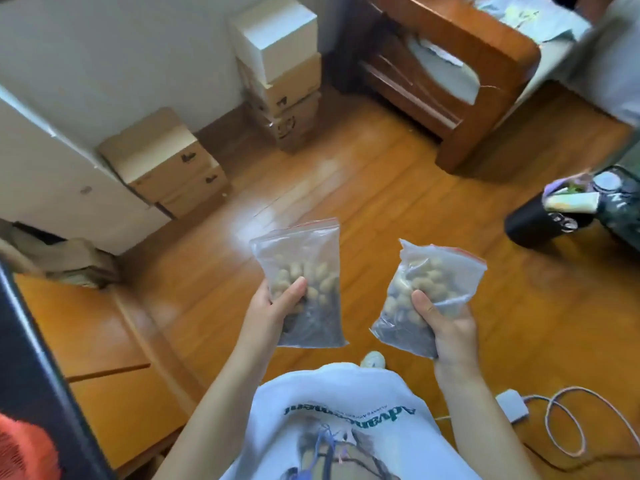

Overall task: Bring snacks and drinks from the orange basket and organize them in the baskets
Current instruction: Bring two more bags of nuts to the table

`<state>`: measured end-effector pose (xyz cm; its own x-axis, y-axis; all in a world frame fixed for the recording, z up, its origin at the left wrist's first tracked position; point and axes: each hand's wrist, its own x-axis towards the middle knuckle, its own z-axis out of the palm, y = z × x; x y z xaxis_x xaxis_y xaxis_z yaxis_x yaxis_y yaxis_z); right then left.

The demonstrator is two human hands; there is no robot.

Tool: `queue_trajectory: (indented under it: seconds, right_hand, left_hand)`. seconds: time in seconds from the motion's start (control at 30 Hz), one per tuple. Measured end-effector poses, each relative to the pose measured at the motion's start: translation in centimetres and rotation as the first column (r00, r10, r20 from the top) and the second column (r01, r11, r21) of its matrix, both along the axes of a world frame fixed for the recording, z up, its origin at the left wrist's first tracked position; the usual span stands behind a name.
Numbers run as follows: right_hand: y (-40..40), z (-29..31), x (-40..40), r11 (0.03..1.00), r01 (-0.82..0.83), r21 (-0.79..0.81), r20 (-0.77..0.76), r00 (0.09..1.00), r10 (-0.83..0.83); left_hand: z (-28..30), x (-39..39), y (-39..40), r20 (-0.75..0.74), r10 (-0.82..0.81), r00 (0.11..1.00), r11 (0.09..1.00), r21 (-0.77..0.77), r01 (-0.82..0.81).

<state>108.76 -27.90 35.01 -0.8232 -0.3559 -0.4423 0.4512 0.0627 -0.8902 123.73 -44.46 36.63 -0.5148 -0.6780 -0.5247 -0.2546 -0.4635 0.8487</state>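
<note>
My left hand (273, 306) grips a clear zip bag of pale nuts (299, 271) by its lower half, holding it upright over the wooden floor. My right hand (446, 327) grips a second clear zip bag of nuts (429, 282), tilted a little to the right. Both bags have a red seal strip on top and hang in front of my white shirt. An orange mesh thing (20, 448), maybe the orange basket, shows at the bottom left corner, mostly cut off.
Stacked cardboard boxes (173, 164) stand by the white wall on the left, and a taller stack (280, 71) at the back. A wooden bed frame (457, 74) is at the back right. A black container with items (554, 213) sits right. A white charger and cable (568, 417) lie on the floor.
</note>
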Motion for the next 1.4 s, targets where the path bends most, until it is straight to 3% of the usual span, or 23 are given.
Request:
queue_trajectory:
  seconds: [0.3, 0.6, 0.93, 1.2, 1.4]
  right_hand:
    - [12.3, -0.2, -11.9, 0.971, 0.238, 0.012, -0.038, 0.971, -0.238]
    - [19.7, -2.3, -19.8, 0.853, 0.522, 0.004, 0.024, 0.853, -0.522]
    - [27.1, 0.2, -35.6, 0.748, 0.664, 0.011, -0.083, 0.746, -0.661]
    - [34.0, 1.5, -43.0, 0.479, 0.878, -0.008, -0.094, 0.476, -0.874]
    - [39.3, 0.4, -47.9, 0.392, 0.920, -0.017, -0.087, 0.390, -0.917]
  left_hand:
    - [0.0, -17.3, 9.5, 0.061, -0.251, 0.966, 0.967, -0.016, 0.252]
    - [-0.2, -30.9, 14.3, 0.083, -0.437, 0.896, 0.898, -0.016, 0.440]
    - [0.2, -53.4, 22.7, -0.004, -0.690, 0.723, 0.721, -0.080, 0.688]
    - [1.5, -67.1, 30.5, -0.048, -0.824, 0.564, 0.566, -0.095, 0.819]
    - [0.4, -72.8, 35.7, -0.010, -0.871, 0.491, 0.490, -0.076, 0.868]
